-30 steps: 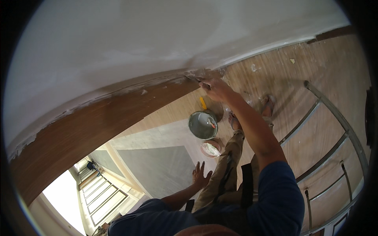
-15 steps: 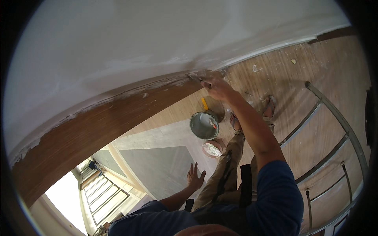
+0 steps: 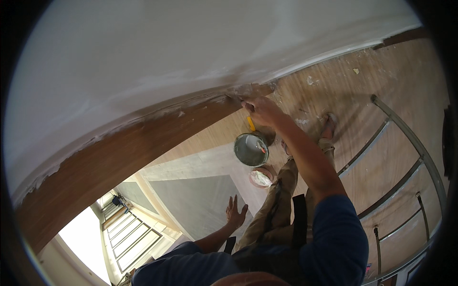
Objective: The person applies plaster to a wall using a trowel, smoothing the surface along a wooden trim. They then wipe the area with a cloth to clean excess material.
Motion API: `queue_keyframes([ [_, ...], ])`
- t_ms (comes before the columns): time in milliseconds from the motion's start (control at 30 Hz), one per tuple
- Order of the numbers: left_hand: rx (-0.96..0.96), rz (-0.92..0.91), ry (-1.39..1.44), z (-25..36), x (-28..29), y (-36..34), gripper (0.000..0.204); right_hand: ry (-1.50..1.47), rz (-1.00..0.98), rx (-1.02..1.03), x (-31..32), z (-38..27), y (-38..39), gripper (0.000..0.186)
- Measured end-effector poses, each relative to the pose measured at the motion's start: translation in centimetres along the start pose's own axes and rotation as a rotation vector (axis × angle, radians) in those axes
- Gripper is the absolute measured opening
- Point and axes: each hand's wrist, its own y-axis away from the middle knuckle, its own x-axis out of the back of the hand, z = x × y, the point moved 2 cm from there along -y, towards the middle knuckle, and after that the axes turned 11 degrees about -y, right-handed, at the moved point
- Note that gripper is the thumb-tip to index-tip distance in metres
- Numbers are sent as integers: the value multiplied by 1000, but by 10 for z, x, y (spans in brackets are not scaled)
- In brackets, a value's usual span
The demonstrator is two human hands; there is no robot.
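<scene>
My right hand (image 3: 263,110) is closed around the handle of a putty knife (image 3: 233,97); most of the handle is hidden by the fingers. Its blade lies at the brown wooden board (image 3: 157,125), close to the smeared white edge where the board meets the pale wall (image 3: 181,43). My left hand (image 3: 235,214) hangs in the air, fingers spread and holding nothing. Between the board and my legs stands a dark bucket (image 3: 243,158) with grey-white matter and a small orange-red thing inside. Beside it, a pinkish bowl (image 3: 253,181) holds white paste.
A yellow object (image 3: 251,124) is next to the bucket. On the right, a curved metal frame (image 3: 411,134) with crossbars stands near my leg. White spatters mark the wooden floor (image 3: 350,90). A grey panel (image 3: 195,200) and a barred window (image 3: 133,240) show at lower left.
My right hand and the putty knife have shifted slightly left and down along the board's edge. The view has tilted a little; my left hand stays spread.
</scene>
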Motion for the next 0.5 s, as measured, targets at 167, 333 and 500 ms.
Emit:
queue_keyframes([
  [167, 32, 47, 30, -1, 13, 0, 85, 0, 9, 42, 7, -12, 5, 37],
  [333, 38, 45, 17, -4, 23, 3, 85, 39, -2, 60, 2, -12, -6, 40],
  [500, 55, 50, 45, -6, 27, 7, 86, 71, -49, 1, 3, -24, 14, 40],
])
